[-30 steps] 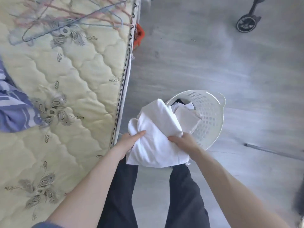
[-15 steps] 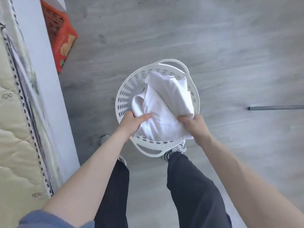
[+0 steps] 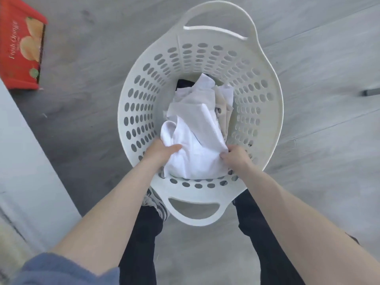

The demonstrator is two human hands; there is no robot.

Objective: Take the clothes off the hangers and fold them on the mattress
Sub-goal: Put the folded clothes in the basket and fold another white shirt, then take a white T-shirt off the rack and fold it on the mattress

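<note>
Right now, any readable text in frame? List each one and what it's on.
"Fresh Orange": on the red box on the floor at upper left, running sideways along its face.
Any smaller print on that box: too blurred to read.
Basket and white garment: no text, label or logo visible.
</note>
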